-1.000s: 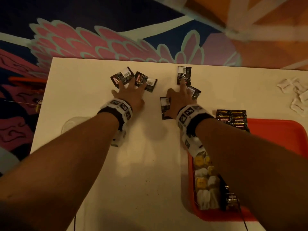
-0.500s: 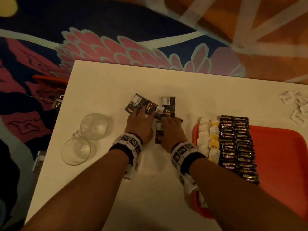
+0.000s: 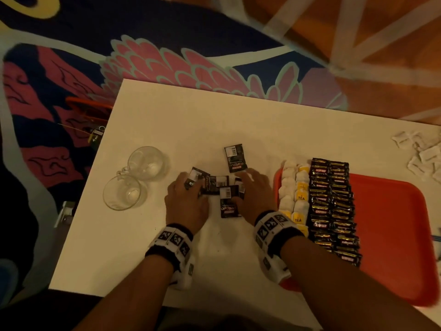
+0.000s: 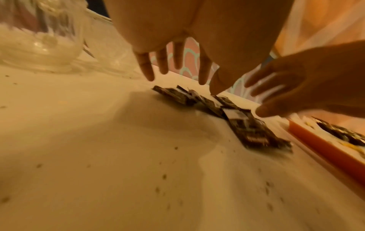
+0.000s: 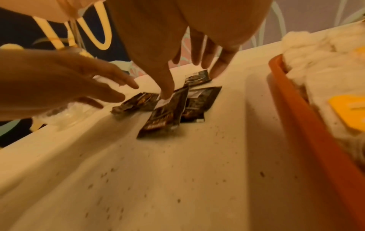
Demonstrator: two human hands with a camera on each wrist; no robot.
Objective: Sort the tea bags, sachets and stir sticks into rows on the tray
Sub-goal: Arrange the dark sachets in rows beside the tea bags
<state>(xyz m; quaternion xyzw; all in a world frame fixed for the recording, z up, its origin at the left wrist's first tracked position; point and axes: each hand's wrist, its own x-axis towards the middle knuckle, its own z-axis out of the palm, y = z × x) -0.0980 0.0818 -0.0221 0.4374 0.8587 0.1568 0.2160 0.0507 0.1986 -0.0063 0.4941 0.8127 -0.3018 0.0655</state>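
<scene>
Several loose black coffee sachets (image 3: 223, 187) lie overlapping in a small pile on the white table (image 3: 214, 256), left of the orange tray (image 3: 393, 223). My left hand (image 3: 188, 187) lies flat with spread fingers on the pile's left side. My right hand (image 3: 248, 185) lies flat on its right side, and its thumb touches the nearest sachet (image 5: 164, 115). One more sachet (image 3: 235, 158) lies just beyond the pile, apart from both hands. On the tray a row of white tea bags (image 3: 293, 197) with yellow tags runs beside rows of black sachets (image 3: 331, 206).
Two clear glass mugs (image 3: 145, 163) (image 3: 121, 192) stand close to the left of my left hand. Small white sachets (image 3: 420, 154) lie scattered at the table's far right. The tray's right half is bare orange. The table's front edge lies close behind my wrists.
Both hands have drawn the scattered black sachets back from the far side of the table and pushed them together into a pile. One sachet stayed behind.
</scene>
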